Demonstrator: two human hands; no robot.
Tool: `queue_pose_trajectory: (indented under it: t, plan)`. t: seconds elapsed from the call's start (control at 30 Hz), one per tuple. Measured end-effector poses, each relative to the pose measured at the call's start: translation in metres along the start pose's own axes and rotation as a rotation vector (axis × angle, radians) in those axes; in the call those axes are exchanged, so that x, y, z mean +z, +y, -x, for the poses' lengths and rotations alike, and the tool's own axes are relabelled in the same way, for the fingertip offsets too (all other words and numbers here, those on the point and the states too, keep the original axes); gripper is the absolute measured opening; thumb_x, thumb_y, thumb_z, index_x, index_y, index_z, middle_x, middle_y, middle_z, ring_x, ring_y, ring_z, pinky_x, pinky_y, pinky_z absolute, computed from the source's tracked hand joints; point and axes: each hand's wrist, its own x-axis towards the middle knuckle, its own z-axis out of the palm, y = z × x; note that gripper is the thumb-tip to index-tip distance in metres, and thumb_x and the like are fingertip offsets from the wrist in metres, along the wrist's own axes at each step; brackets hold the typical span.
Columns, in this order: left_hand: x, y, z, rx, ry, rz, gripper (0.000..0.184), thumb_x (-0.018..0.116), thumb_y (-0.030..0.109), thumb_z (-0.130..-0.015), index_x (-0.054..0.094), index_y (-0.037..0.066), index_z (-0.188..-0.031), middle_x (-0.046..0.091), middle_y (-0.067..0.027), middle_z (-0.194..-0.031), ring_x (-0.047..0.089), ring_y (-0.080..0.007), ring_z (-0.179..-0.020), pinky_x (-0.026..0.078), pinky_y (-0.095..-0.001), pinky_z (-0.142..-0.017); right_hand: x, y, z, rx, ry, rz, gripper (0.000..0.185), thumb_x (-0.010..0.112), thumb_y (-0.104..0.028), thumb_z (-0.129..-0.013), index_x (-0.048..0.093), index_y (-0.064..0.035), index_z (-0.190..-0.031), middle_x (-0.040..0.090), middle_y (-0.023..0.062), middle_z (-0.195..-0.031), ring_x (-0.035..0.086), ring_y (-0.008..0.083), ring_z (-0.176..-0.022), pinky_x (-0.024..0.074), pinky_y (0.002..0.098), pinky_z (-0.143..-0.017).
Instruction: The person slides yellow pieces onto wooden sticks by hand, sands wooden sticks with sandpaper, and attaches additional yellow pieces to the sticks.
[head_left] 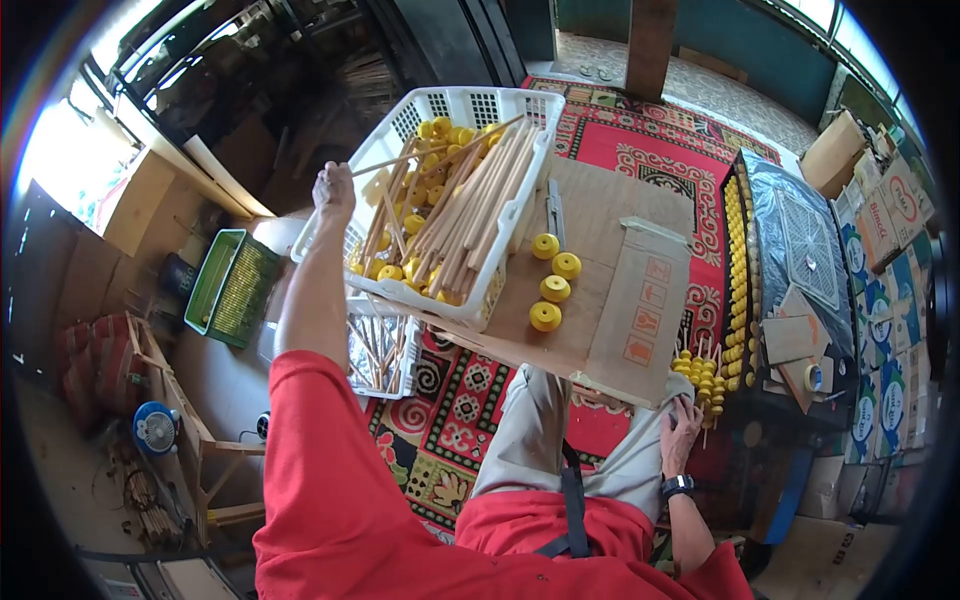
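At the far-left rim of a white plastic crate (498, 280), my left hand (335, 192) is closed around the end of a thin wooden stick (400, 160), which points right across the crate. Many loose wooden sticks (490, 205) lie in the crate over yellow wheel-like pieces (412, 224). Beside the crate, several yellow round pieces (555, 288) form a row on a wooden board (520, 318). A grey utility knife (555, 215) lies behind them. My right hand (680, 435) rests on my right knee, fingers stretched out, holding nothing.
Sticks threaded with yellow pieces (704, 380) stand at the right, near a long row of yellow pieces (738, 270). A second white crate (402, 375) sits below on the left. Further left are a green crate (215, 290) and a blue fan (156, 428). Cardboard (640, 300) covers the board's right side.
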Motion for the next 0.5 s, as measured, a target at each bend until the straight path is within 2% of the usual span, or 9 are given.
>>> queue_pose_trajectory:
  t: [0.03,0.13,0.2,0.27,0.33,0.4,0.43,0.47,0.5]
  plan:
    - [-0.007,-0.004,0.002,0.141,0.102,-0.066,0.024,0.045,0.017,-0.088,0.066,0.006,-0.084,0.065,-0.0164,-0.092,0.065,-0.0327,-0.088,0.052,-0.0401,-0.077,0.001,0.001,0.000,0.000,0.000,0.004,0.040,0.063,-0.006,-0.075,0.060,-0.0014,-0.114,0.055,0.0108,-0.125,0.045,0.0340,-0.113,0.0356,0.0431,-0.101]
    - [-0.036,0.000,0.007,0.180,0.337,0.249,0.012,0.065,0.015,-0.078,0.069,0.007,-0.086,0.066,-0.0165,-0.089,0.065,-0.0329,-0.082,0.052,-0.0406,-0.073,0.006,0.002,-0.003,-0.004,0.010,0.007,0.040,0.063,-0.006,-0.075,0.060,-0.0021,-0.115,0.055,0.0101,-0.125,0.045,0.0339,-0.113,0.0357,0.0430,-0.101]
    - [-0.047,-0.005,0.021,0.104,0.492,0.615,0.016,0.069,0.013,-0.079,0.070,0.006,-0.093,0.068,-0.0142,-0.086,0.067,-0.0273,-0.079,0.054,-0.0370,-0.070,0.006,0.004,-0.001,0.004,0.004,-0.001,0.040,0.063,-0.007,-0.075,0.060,-0.0023,-0.115,0.056,0.0101,-0.125,0.045,0.0338,-0.113,0.0358,0.0431,-0.101]
    - [-0.109,0.033,0.079,0.016,0.626,0.955,0.014,0.064,0.012,-0.087,0.070,0.002,-0.096,0.069,-0.0120,-0.087,0.068,-0.0205,-0.079,0.055,-0.0315,-0.068,0.006,0.007,0.000,-0.027,0.014,0.027,0.041,0.064,-0.009,-0.075,0.060,-0.0024,-0.115,0.056,0.0108,-0.124,0.045,0.0334,-0.113,0.0358,0.0429,-0.101]
    - [-0.172,0.064,0.144,-0.088,0.661,1.043,0.017,0.059,0.009,-0.092,0.068,-0.003,-0.100,0.068,-0.0121,-0.093,0.067,-0.0174,-0.080,0.057,-0.0276,-0.070,0.004,0.007,0.003,-0.023,0.002,0.042,0.040,0.062,-0.009,-0.079,0.058,-0.0016,-0.119,0.056,0.0129,-0.125,0.046,0.0339,-0.113,0.0369,0.0433,-0.100]
    - [-0.208,0.086,0.202,-0.125,0.650,1.204,0.015,0.059,0.004,-0.090,0.066,-0.006,-0.100,0.067,-0.0137,-0.095,0.067,-0.0191,-0.080,0.058,-0.0285,-0.073,-0.001,-0.006,0.008,-0.004,0.092,-0.094,0.041,0.059,-0.009,-0.084,0.054,-0.0011,-0.124,0.055,0.0158,-0.125,0.047,0.0356,-0.115,0.0371,0.0443,-0.100]
    - [-0.215,0.094,0.235,-0.102,0.623,1.162,0.017,0.062,0.006,-0.090,0.066,-0.005,-0.101,0.068,-0.0137,-0.095,0.067,-0.0192,-0.079,0.057,-0.0289,-0.072,-0.020,-0.033,0.009,-0.028,0.190,-0.167,0.041,0.057,-0.009,-0.088,0.050,0.0010,-0.128,0.053,0.0188,-0.128,0.048,0.0366,-0.118,0.0375,0.0439,-0.101]
    - [-0.221,0.102,0.264,-0.078,0.588,1.115,0.020,0.064,0.009,-0.089,0.065,-0.005,-0.103,0.068,-0.0137,-0.094,0.066,-0.0192,-0.078,0.056,-0.0294,-0.071,-0.041,-0.061,0.008,-0.133,0.299,-0.190,0.042,0.057,-0.008,-0.088,0.049,0.0019,-0.128,0.052,0.0199,-0.129,0.048,0.0368,-0.120,0.0376,0.0437,-0.102]
    - [-0.224,0.115,0.292,-0.113,0.513,1.213,0.019,0.063,0.009,-0.089,0.066,-0.005,-0.102,0.068,-0.0130,-0.093,0.065,-0.0177,-0.077,0.055,-0.0284,-0.072,-0.062,-0.089,0.009,-0.227,0.398,-0.211,0.042,0.057,-0.008,-0.088,0.049,0.0029,-0.128,0.051,0.0211,-0.130,0.048,0.0371,-0.121,0.0377,0.0435,-0.102]
